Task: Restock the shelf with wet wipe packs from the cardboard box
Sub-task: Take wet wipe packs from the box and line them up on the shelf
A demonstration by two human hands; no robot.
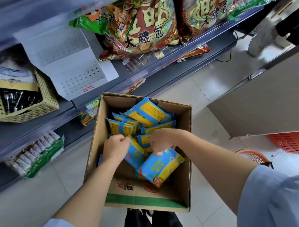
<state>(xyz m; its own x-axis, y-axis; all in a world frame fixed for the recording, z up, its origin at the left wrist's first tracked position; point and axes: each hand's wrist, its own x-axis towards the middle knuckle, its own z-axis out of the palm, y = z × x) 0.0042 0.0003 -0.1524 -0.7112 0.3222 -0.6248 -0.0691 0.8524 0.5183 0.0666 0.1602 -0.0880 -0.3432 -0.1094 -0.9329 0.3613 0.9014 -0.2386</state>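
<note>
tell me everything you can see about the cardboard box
The cardboard box is plain brown corrugated board, open at the top, standing on the pale tiled floor in front of the shelving. An inner flap at the near side bears a green band and red printed marks. Inside lie many blue and yellow wet wipe packs, loosely heaped, some tilted. Both hands reach inside: the left hand and the right hand each grip a pack.

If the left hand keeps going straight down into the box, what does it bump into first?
Most likely the wet wipe pack its fingers already touch, tilted just under the left hand inside the cardboard box. Depth is hard to judge from above.
</note>
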